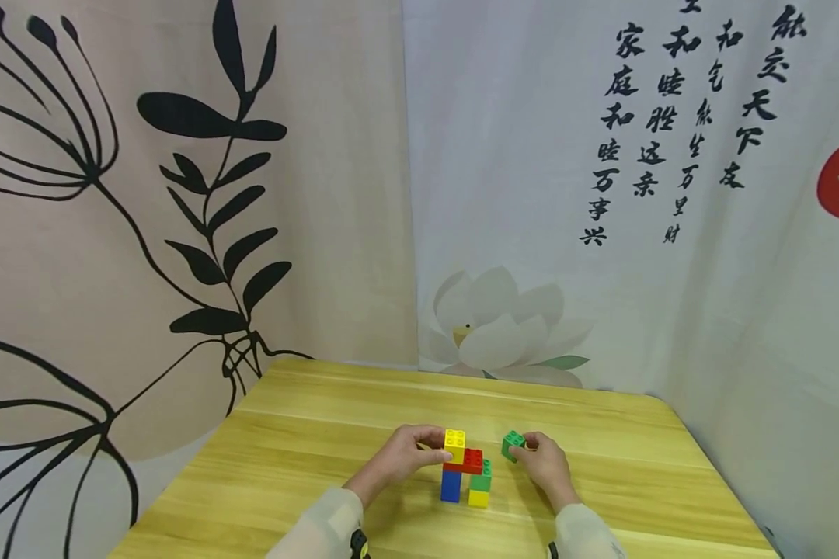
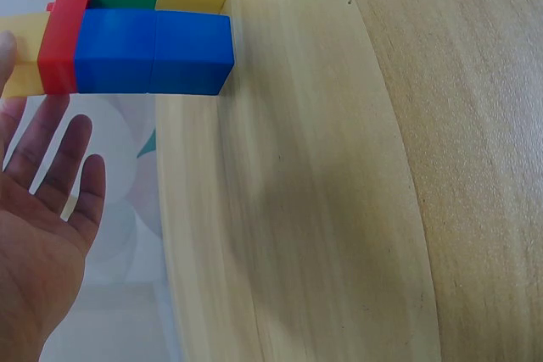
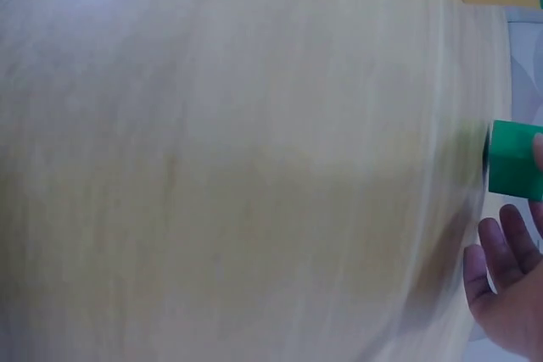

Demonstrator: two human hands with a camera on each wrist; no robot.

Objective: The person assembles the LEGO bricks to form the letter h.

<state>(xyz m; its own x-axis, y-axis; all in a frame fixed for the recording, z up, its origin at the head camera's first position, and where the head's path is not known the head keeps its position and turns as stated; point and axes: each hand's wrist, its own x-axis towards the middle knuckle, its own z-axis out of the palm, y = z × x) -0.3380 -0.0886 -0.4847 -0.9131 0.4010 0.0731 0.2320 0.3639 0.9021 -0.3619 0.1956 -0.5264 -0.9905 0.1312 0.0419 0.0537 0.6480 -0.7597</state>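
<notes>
A small structure of toy building blocks stands on the table. Two blue blocks (image 2: 153,52) form its left column, and a green block (image 1: 481,483) on a yellow block (image 1: 478,499) forms the right one. Across both lies a red block (image 1: 472,460). On the red block's left end sits an upper yellow block (image 1: 454,439), pinched between thumb and fingers of my left hand (image 1: 407,456). To the right of the structure, my right hand (image 1: 547,466) pinches a loose green block (image 1: 512,445) (image 3: 514,158), studs up, its other fingers spread below in the right wrist view.
The wood-grain table (image 1: 335,419) has rounded far corners. Behind it hangs a pale cloth backdrop (image 1: 503,194) with dark plant prints, a lotus and written characters. Light sleeves (image 1: 328,522) cover both forearms.
</notes>
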